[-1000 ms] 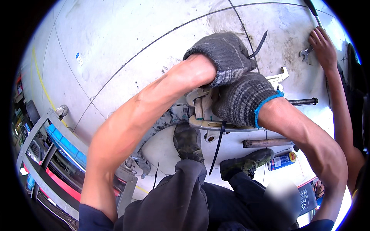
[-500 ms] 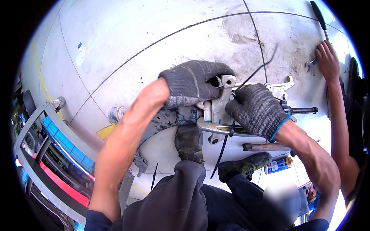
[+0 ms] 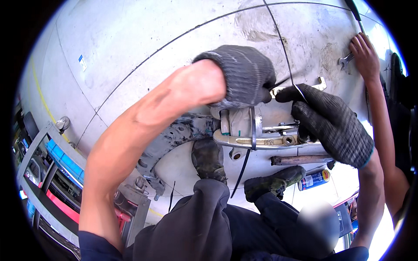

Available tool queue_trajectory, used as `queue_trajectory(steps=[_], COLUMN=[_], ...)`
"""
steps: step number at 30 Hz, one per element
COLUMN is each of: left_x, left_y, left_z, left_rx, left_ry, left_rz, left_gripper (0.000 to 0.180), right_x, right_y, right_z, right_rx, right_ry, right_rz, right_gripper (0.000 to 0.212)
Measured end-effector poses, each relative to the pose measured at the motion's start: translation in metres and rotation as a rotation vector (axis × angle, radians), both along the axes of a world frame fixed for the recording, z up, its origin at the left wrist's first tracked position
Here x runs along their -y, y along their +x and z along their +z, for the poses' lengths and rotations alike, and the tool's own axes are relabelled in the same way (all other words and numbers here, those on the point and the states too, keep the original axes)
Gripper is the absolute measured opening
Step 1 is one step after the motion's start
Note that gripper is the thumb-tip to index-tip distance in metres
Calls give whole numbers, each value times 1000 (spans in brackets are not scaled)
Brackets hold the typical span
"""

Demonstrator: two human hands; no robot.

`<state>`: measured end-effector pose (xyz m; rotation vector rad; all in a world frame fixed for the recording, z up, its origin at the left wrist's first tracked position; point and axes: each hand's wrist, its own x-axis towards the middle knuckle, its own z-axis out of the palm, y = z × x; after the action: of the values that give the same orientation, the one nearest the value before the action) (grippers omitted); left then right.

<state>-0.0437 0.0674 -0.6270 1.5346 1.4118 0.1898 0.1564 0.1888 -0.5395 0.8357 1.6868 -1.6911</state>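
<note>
A silver brake caliper (image 3: pixel 244 130) hangs in front of me with a thin black strap (image 3: pixel 252 126) looped around it. My left hand (image 3: pixel 244 74), in a grey knit glove, is above the caliper and pinches the strap at its fingertips. My right hand (image 3: pixel 331 122), in a dark knit glove, is to the caliper's right. Its fingers close on the same strap just beside my left fingertips. The strap's long tail runs up and away over the concrete floor (image 3: pixel 130 52); a short end dangles below the caliper.
Another person's hand (image 3: pixel 365 56) rests on a wrench (image 3: pixel 346 61) at the upper right. A rusty metal rod (image 3: pixel 300 159) and a blue spray can (image 3: pixel 313 179) lie below the caliper. My boots (image 3: pixel 209 158) stand underneath. A tool cart (image 3: pixel 48 174) stands at left.
Both hands have come off the caliper's body, leaving it uncovered. My left hand rose above it, my right shifted right, and both now pinch the strap.
</note>
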Motion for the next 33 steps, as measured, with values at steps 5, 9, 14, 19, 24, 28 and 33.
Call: queue_trajectory(steps=[5, 9, 14, 19, 24, 28, 33], left_x=[-2, -14, 7, -8, -4, -6, 0], left_y=[0, 8, 5, 8, 4, 5, 4], left_z=[5, -5, -26, -10, -14, -14, -14], left_rx=[99, 75, 126, 134, 93, 63, -56], left_ry=[-222, -271, -164, -388, -224, -244, -92], left_rz=[241, 260, 348, 417, 315, 250, 162], left_gripper=[38, 38, 34, 31, 34, 31, 25], right_x=[7, 27, 23, 15, 11, 9, 3], right_y=[19, 13, -15, -12, -12, -11, -15], right_z=[-26, -32, -47, -58, -61, -65, -73], right_rx=[-170, -347, -241, -232, -240, -235, -227], right_ry=[472, 633, 537, 474, 449, 424, 373], right_rz=[373, 437, 569, 557, 563, 550, 524], right_gripper=[36, 31, 27, 24, 21, 19, 16])
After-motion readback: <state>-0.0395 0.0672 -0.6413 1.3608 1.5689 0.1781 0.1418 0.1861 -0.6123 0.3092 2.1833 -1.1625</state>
